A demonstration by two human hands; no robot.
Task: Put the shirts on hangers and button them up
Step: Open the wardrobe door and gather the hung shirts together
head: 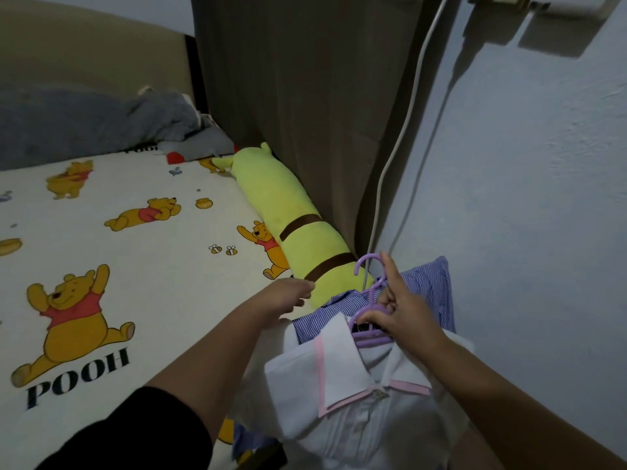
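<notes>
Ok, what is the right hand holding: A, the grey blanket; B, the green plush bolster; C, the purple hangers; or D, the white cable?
C: the right hand grips the purple hangers by their necks, above the white shirt with pink-trimmed collar.

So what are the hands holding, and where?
The right hand grips the purple hangers at the neck below the hooks. The left hand holds nothing.

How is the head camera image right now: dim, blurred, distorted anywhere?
Head view: dim overall, lower left corner darkest; left hand slightly motion-blurred; right hand on the purple hangers is sharper; wide-angle bends the cable; hard shadows on the wall.
</notes>
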